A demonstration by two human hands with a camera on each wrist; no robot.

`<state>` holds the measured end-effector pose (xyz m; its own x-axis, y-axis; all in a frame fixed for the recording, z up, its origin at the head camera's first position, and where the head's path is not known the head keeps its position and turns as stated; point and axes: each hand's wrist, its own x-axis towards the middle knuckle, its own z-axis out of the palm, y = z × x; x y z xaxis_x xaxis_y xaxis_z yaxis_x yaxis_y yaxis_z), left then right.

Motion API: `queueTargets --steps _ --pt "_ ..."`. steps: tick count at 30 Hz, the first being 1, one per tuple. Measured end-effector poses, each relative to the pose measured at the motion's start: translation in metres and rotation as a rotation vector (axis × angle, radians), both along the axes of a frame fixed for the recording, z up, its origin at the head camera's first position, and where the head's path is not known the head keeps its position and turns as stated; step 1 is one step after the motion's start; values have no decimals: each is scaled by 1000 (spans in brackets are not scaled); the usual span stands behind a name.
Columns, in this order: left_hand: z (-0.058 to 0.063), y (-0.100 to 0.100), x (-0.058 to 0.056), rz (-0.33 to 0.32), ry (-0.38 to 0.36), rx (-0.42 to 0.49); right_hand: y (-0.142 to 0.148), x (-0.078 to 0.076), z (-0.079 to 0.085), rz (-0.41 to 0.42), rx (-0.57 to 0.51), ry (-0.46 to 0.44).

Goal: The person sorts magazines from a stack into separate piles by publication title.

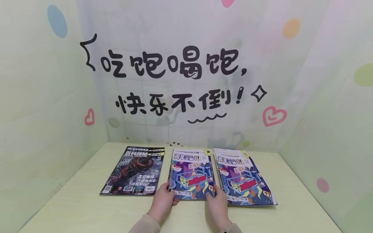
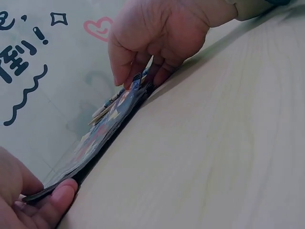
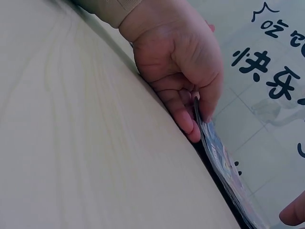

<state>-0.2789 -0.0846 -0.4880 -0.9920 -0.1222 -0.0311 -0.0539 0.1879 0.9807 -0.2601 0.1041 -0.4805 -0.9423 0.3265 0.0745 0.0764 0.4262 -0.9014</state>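
Observation:
Both hands hold the middle stack of colourful magazines point(image 1: 190, 178) by its near corners. The left hand point(image 1: 163, 199) grips the left corner, thumb on the cover and fingertips curled beneath, as the right wrist view shows for this hand point(image 3: 178, 62). The right hand point(image 1: 217, 204) pinches the right corner in the same way; in the left wrist view this hand point(image 2: 159, 36) shows fingers at the edge. The near edge of the magazines point(image 2: 107, 131) looks slightly raised off the table there.
To the left lie dark magazines point(image 1: 132, 171), at least two, slightly offset. A stack of matching colourful magazines point(image 1: 243, 181) lies close on the right. All are on a pale wooden table point(image 1: 87, 213); printed curtain-like walls point(image 1: 186, 29) stand behind and at both sides.

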Motion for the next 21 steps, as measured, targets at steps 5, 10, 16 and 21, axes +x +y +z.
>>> queueTargets --steps 5,10,16,21 --pt "-1 -3 -1 -53 -22 137 2 -2 -1 18 -52 -4" --pt "-2 -8 -1 -68 -56 281 2 -2 -1 36 -86 -16" --pt "-4 -11 -2 -70 -76 355 1 0 2 31 -114 -15" --pt "-4 -11 -2 -63 -77 362 2 0 2 26 -173 28"
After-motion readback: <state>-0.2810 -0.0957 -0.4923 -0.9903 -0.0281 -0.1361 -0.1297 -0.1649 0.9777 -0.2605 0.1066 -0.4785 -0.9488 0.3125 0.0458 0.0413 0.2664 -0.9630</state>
